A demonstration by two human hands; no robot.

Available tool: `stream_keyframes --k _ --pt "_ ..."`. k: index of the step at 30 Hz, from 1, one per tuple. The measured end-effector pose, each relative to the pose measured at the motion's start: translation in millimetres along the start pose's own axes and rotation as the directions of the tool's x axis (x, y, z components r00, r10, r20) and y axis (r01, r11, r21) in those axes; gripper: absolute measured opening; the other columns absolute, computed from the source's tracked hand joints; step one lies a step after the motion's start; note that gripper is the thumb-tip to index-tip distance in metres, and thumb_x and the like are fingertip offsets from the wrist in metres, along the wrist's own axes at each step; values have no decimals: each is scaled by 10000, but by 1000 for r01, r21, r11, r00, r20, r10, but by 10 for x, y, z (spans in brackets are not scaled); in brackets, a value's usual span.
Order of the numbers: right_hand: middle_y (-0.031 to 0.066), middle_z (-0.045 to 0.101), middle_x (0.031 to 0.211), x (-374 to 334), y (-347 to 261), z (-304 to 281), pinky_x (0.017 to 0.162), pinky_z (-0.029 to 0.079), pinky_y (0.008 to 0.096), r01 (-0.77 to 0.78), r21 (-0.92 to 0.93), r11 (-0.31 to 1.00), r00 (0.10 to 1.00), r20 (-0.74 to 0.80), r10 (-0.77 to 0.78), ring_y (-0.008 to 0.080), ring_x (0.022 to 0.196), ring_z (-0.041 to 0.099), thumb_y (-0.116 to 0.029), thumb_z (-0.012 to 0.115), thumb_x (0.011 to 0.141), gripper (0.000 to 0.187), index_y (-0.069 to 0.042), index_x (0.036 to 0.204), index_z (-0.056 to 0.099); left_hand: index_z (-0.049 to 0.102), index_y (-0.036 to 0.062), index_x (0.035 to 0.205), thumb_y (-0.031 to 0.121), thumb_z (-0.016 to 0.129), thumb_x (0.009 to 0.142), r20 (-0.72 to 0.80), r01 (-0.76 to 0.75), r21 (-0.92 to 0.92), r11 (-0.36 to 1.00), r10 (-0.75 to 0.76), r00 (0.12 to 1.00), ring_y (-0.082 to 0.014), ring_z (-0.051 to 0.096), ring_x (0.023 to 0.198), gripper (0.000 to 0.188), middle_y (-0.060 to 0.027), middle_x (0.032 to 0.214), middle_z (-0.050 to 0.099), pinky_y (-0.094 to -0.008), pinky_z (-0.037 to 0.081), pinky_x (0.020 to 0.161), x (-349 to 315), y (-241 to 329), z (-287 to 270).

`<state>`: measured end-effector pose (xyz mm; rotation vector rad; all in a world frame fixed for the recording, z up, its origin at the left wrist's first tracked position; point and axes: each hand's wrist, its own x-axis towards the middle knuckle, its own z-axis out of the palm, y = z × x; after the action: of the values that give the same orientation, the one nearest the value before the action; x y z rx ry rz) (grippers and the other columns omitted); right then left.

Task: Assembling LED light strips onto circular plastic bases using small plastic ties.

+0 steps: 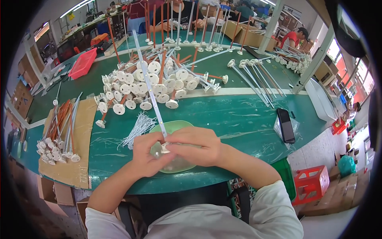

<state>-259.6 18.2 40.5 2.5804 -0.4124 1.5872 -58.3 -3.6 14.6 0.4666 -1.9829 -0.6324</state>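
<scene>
My left hand [146, 155] and my right hand [201, 146] meet over a pale green bowl [181, 125]. Between their fingertips is the small white base [165, 147] of a long white LED strip [150, 89], which rises from it and leans away to the left. Thumbs and fingers of both hands pinch around this base and hide part of it. The bowl's contents are mostly covered by my hands. Just left of the bowl lies a bundle of thin white wires [140, 128].
A large pile of strips with round white bases [139, 81] lies beyond the bowl. Several finished-looking strips stand upright behind it. Cardboard with more strips [88, 131] is at left. A black phone [285, 125] lies at right, a red basket [82, 63] far left. Other people sit opposite.
</scene>
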Motion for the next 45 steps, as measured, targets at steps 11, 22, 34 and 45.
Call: stream_keyframes --k 11,22,34,45 --pt "150 659 1014 -14 -25 90 707 572 356 -17 -27 999 1000 -14 17 298 856 668 24 745 627 384 20 1005 675 655 -32 925 164 732 757 -17 15 22 1000 -14 1000 -164 657 699 269 -115 826 688 -267 496 639 23 76 -101" --pt "103 687 921 12 -11 50 669 549 345 -120 -237 964 993 -32 116 286 812 651 26 758 566 339 1 897 691 611 -46 1167 78 636 894 127 317 -562 764 -299 946 -193 634 1018 301 -140 1118 663 -344 495 931 -40 56 -90" --pt "147 688 845 -35 4 110 606 550 332 -152 -159 976 988 -47 146 283 707 679 101 735 666 323 38 978 680 590 -58 1209 62 667 886 123 259 -530 807 -229 966 -202 622 1071 353 -147 1171 643 -371 496 958 -47 4 -118" --pt "135 689 819 -17 6 91 596 535 317 -165 -182 969 986 -26 163 268 689 664 64 760 698 301 42 989 690 607 -84 1184 71 621 900 248 426 -698 576 -363 898 -263 685 998 324 -195 1078 685 -391 533 927 -19 -29 -209"
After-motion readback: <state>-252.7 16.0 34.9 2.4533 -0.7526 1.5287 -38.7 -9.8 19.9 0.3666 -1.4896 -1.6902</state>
